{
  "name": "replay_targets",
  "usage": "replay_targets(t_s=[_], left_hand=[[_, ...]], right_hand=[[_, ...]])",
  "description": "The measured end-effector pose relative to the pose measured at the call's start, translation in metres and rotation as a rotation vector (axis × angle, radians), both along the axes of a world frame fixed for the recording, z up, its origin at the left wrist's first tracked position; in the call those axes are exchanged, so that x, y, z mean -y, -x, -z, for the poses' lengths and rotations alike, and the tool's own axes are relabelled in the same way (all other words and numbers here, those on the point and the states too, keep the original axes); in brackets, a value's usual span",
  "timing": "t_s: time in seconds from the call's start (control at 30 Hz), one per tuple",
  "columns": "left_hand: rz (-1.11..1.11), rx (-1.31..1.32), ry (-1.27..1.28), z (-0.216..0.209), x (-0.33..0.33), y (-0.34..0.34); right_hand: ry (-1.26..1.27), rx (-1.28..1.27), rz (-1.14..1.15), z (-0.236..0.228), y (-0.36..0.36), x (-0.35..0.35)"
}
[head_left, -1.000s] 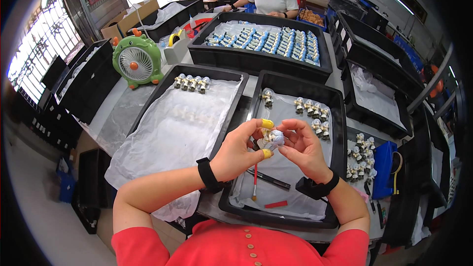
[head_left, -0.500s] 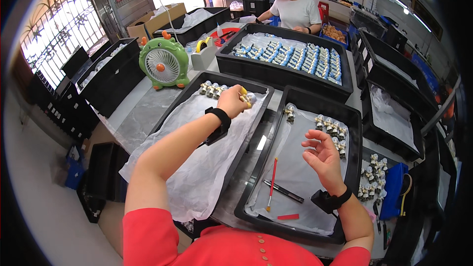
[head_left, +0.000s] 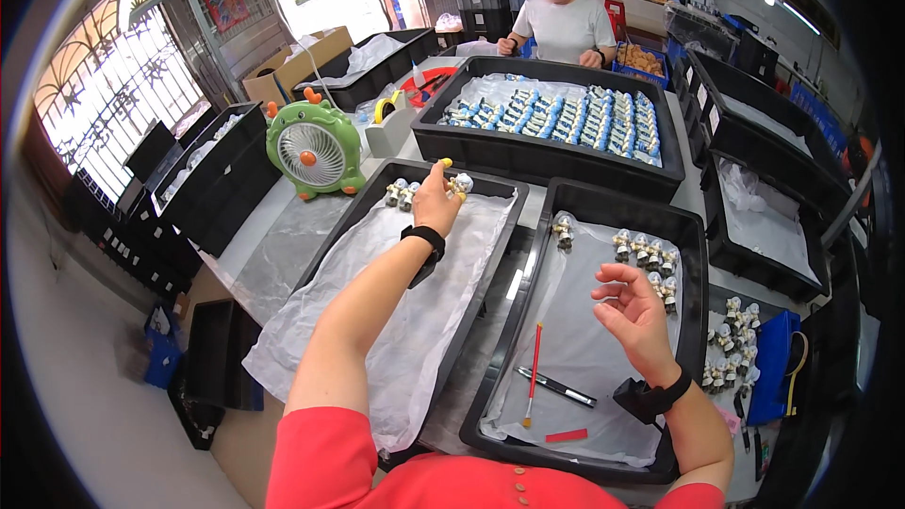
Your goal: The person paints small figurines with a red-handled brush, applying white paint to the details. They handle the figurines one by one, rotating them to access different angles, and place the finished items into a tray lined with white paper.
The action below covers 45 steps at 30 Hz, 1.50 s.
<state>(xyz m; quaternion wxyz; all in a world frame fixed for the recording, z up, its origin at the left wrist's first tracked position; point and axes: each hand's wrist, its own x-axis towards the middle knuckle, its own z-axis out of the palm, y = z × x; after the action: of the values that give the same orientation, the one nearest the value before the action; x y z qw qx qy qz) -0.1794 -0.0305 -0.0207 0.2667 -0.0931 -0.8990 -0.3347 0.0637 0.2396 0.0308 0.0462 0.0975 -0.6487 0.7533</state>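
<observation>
At the far end of the left black tray (head_left: 517, 217), my left hand (head_left: 436, 203) pinches a small white-headed figurine (head_left: 462, 183) between yellow-capped fingertips. Beside it on the white lining stand similar small figurines (head_left: 400, 192), partly covered by my hand. My right hand (head_left: 639, 320) hovers over the right black tray (head_left: 695, 320), fingers loosely bent and apart, holding nothing. Beyond it in that tray is a group of similar figurines (head_left: 649, 253), with a lone figurine (head_left: 563, 231) at the far left corner.
A red-handled brush (head_left: 536, 363), a black pen (head_left: 556, 386) and a red strip (head_left: 567, 435) lie in the right tray. More figurines (head_left: 733, 344) stand to the right. Beyond are a large tray of blue-and-white figurines (head_left: 566, 153), a green fan (head_left: 313, 146) and a seated co-worker (head_left: 564, 24).
My left hand has moved left along the tray's far end, the figurine going with it. My right hand keeps its pose over the right tray. The whole view has shifted slightly.
</observation>
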Motion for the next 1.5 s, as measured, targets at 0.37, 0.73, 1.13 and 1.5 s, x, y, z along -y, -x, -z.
replay_targets(t_s=[0.37,0.73,1.13,1.5], left_hand=[[0.189,-0.17,-0.237,-0.021,-0.01,-0.039],[0.502,0.097,-0.649,-0.039,-0.025,-0.094],[0.607,-0.262,-0.094,-0.064,-0.055,-0.137],[-0.06,0.294,-0.038,-0.006,0.025,-0.012]], right_hand=[[-0.049,0.018,0.028,0.004,-0.001,0.0],[-0.088,0.008,-0.002,0.008,0.0,0.003],[-0.15,-0.037,-0.093,0.003,-0.005,0.007],[-0.137,0.0,-0.082,0.004,0.0,0.007]])
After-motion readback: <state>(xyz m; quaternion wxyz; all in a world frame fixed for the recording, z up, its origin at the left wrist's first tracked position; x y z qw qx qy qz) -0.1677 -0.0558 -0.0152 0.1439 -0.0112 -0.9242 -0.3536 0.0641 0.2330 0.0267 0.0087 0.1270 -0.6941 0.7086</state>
